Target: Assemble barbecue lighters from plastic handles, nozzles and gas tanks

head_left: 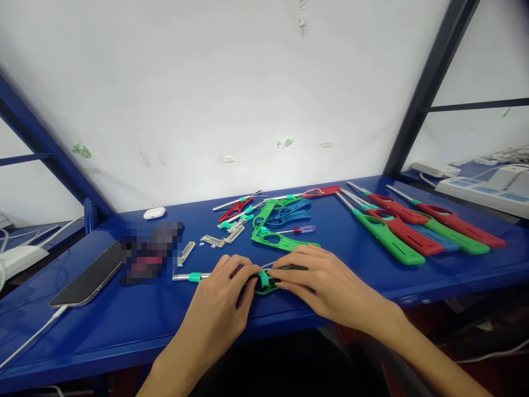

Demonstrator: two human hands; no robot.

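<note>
My left hand (219,300) and my right hand (322,281) both rest on the blue table (124,325), pinching a green long-nosed lighter body (264,282) that lies flat between them. Its metal tube with a teal collar (194,277) sticks out to the left past my left hand. My right hand covers the lighter's handle end. Just behind my hands lie a green handle shell (281,241), a small screwdriver with a red and purple handle (300,229) and loose red, green and blue lighter parts (268,212).
Several assembled red and green lighters (409,226) lie at the right. A phone on a white cable (88,275), a blurred dark item (151,251) and a white earbud case (154,213) sit at the left. Small metal clips (219,238) lie mid-table. Power strips (483,187) sit far right.
</note>
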